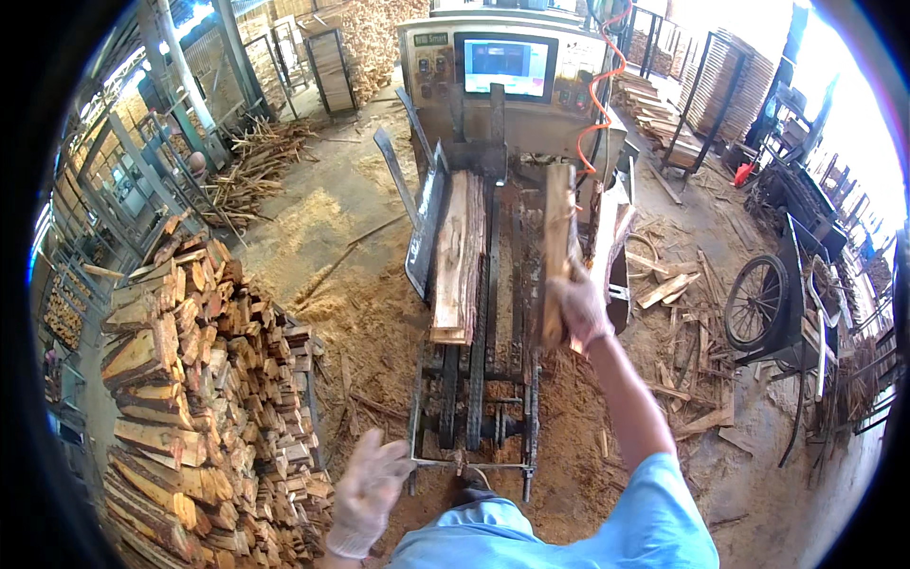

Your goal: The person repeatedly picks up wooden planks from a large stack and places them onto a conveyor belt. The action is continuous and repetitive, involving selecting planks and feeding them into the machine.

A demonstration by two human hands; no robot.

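My right hand (580,302), in a pale work glove, is closed on the near end of a rough wooden board (559,220). That board stands out lengthwise ahead of me, over the right side of the machine's feed bed (512,365). On the left of the bed, a bark-edged wooden slab (459,261) lies along the dark chain track, against a metal side guide (425,237). Low on the left, my gloved left hand (368,488) hangs in the air with its fingers apart, holding nothing. More pale wood (607,232) rests just right of the gripped board.
A large stack of split timber (213,408) rises close on my left. The machine's cabinet with a lit screen (507,68) faces me, with an orange coiled hose (597,104) beside it. Wood scraps (678,284) litter the floor right, near a wheeled cart (758,303).
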